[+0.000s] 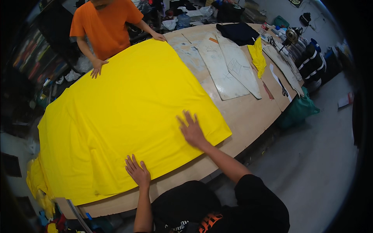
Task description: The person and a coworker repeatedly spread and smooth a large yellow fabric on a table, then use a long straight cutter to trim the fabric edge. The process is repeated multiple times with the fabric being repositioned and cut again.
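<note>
Cloth, yellow: spread on desk, centre-left of frame, apparently held flat by left hand laid near its lower edge; right hand blurred, contact uncertain; fingers of both splayed, nothing gripped. Far edge is touched by co-worker's hands. Room, upper right, is taken by pattern boards, scissors.

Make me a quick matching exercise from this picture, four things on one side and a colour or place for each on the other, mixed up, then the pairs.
Things:
1. large cloth
2. scissors
3. co-worker's shirt
4. bag

Colours and places:
A. orange
B. green, beside the table
C. yellow, spread over the table
D. dark, lying near the table's right edge

Pairs: 1-C, 2-D, 3-A, 4-B
</note>
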{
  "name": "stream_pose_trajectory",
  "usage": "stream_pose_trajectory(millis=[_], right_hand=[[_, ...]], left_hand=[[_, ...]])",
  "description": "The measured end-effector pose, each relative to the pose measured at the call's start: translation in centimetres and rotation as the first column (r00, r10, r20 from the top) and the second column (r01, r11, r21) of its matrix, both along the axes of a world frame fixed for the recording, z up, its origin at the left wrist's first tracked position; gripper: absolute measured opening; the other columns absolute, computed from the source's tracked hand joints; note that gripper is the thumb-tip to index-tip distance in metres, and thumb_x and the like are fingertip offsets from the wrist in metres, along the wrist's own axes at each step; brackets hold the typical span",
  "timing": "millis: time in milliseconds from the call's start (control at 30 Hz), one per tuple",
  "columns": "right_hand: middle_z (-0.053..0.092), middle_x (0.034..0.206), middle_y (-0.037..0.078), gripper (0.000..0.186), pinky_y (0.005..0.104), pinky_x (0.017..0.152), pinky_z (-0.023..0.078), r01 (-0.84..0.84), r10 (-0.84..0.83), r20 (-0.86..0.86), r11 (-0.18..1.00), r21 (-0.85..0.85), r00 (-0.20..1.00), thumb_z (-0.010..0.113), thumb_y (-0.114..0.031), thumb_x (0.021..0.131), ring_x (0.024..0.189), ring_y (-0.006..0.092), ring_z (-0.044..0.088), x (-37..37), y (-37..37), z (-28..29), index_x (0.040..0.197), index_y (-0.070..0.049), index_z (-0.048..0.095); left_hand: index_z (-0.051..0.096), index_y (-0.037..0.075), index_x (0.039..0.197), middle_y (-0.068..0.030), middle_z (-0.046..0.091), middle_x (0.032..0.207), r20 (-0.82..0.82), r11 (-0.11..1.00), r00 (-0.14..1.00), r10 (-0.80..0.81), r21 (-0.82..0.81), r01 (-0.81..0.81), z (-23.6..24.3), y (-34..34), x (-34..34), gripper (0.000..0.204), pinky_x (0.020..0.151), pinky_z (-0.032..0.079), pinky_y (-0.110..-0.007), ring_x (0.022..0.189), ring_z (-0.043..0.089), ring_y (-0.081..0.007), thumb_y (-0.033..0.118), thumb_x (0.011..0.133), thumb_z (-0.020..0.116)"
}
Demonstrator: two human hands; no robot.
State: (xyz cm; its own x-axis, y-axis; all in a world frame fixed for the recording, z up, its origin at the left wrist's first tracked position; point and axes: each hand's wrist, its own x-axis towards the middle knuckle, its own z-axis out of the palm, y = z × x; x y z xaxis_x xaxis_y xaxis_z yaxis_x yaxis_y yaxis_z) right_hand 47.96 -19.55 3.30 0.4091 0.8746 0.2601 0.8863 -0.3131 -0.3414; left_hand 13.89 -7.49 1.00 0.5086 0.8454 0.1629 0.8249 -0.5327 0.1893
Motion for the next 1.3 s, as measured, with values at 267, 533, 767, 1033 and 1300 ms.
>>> stream_pose_trajectory(millis=[267, 533, 767, 1033, 1300], right_hand=[[0.042, 0.166, 0.019, 0.056, 0.0709, 0.119, 0.028, 0.713, -0.74, 0.022, 0.639, -0.29, 0.672, 0.049, -0.032, 0.11, 0.154, 0.044, 0.035, 6.2, -18.5, -5.0, 0.163, -0.012, 0.041], [0.055, 0.152, 0.028, 0.049, 0.049, 0.118, 0.042, 0.896, -0.839, -0.333, 0.441, 0.048, 0.43, 0.039, -0.026, 0.115, 0.143, 0.0437, 0.052, 4.9, -27.8, -8.7, 0.154, 0.002, 0.049], [0.059, 0.148, 0.026, 0.047, 0.0487, 0.115, 0.044, 0.981, -0.899, -0.392, 0.171, 0.092, 0.194, 0.037, -0.023, 0.114, 0.134, 0.0427, 0.059, -2.9, -19.9, -6.4, 0.151, 0.003, 0.051], [0.055, 0.15, 0.021, 0.039, 0.0485, 0.123, 0.035, 0.383, -0.314, -0.24, 0.854, 0.351, 0.919, 0.055, -0.015, 0.111, 0.144, 0.0383, 0.047, -18.0, -0.6, -0.2, 0.146, 0.001, 0.055], [0.023, 0.173, 0.025, 0.084, 0.0595, 0.13, 0.012, -0.089, 0.076, -0.113, 0.988, -0.123, 0.991, 0.072, -0.038, 0.097, 0.161, 0.0432, 0.019, -47.2, 12.4, -0.3, 0.168, -0.017, 0.033]], left_hand=[[0.038, 0.009, 0.164, -0.0169, 0.028, 0.174, 0.039, 0.999, 0.999, 0.022, -0.034, -0.021, -0.4, 0.9, 1.0, 0.058, 0.13, 0.016, -0.055, 0.161, 0.022, -0.0379, 0.032, 0.111, 0.048], [0.037, 0.011, 0.165, -0.0192, 0.027, 0.174, 0.11, 0.997, 0.994, 0.017, -0.073, -0.009, -1.5, 1.5, 0.5, 0.064, 0.13, 0.014, -0.058, 0.161, 0.022, -0.0397, 0.039, 0.11, 0.052], [0.054, 0.009, 0.151, -0.0195, 0.043, 0.163, 0.472, 0.941, 0.881, -0.022, -0.287, 0.177, 1.6, 2.1, -3.0, 0.047, 0.127, 0.027, -0.053, 0.155, 0.035, -0.0388, 0.027, 0.107, 0.058], [0.07, 0.001, 0.125, -0.0119, 0.072, 0.123, 0.735, 0.959, 0.619, 0.277, -0.172, -0.224, 2.8, 11.4, -26.8, 0.024, 0.102, 0.05, -0.037, 0.117, 0.066, -0.0258, 0.004, 0.105, 0.057], [0.053, 0.0, 0.149, -0.0245, 0.052, 0.154, 0.201, 0.442, 0.408, 0.891, -0.167, -0.882, 1.1, 30.2, -61.8, 0.069, 0.117, 0.04, -0.054, 0.141, 0.049, -0.0425, 0.054, 0.106, 0.056]])
